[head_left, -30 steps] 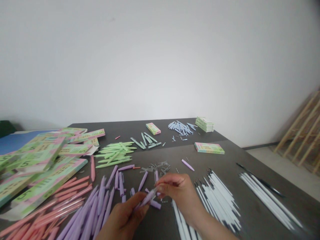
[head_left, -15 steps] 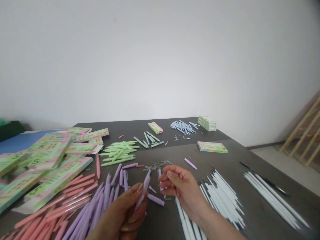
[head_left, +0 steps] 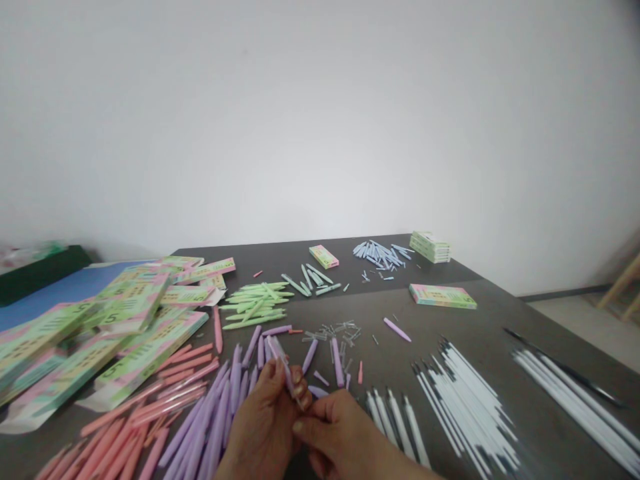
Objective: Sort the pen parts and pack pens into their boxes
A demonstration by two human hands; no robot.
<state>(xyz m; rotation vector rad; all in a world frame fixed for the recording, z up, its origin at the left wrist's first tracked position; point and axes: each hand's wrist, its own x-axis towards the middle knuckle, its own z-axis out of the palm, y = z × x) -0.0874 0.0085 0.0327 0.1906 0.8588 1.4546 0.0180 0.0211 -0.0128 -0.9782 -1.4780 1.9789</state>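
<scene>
A purple pen barrel is tilted in my left hand, whose fingers are closed round it. My right hand is pinched at the barrel's lower end, touching or almost touching the left fingers; what lies between its fingertips is hidden. Left of my hands is a pile of purple barrels. Just beyond them lie a loose purple barrel and scattered small clear plastic pieces. White pen refills with dark tips lie beside my right hand.
Coral barrels and printed boxes cover the left side. Green barrels and blue pieces lie farther back. More white refills lie to the right, near a box and a stack of boxes.
My right hand has moved left and down to meet my left hand at the barrel, its fingers closing. The view has turned slightly left.
</scene>
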